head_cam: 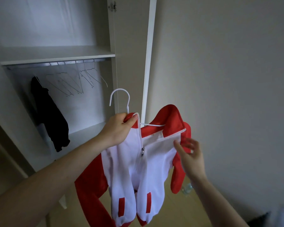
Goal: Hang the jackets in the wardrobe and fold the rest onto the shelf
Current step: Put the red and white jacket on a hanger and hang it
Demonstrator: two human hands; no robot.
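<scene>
left hand (117, 128): bare, no rings | right hand (189, 155): bare | forearms: bare, no sleeves, no watch

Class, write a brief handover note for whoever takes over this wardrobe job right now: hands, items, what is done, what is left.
Left hand grips the red-and-white zip jacket at its collar, on a white plastic hanger.
Right hand open at the jacket's loose right shoulder, which is off the hanger.
Done: black garment hangs on the metal wardrobe rail.
Left: seat that shoulder, hook the hanger on the rail.

Plain pale wall (228, 63) on the right, light wooden floor (179, 207) below, soft even daylight
</scene>
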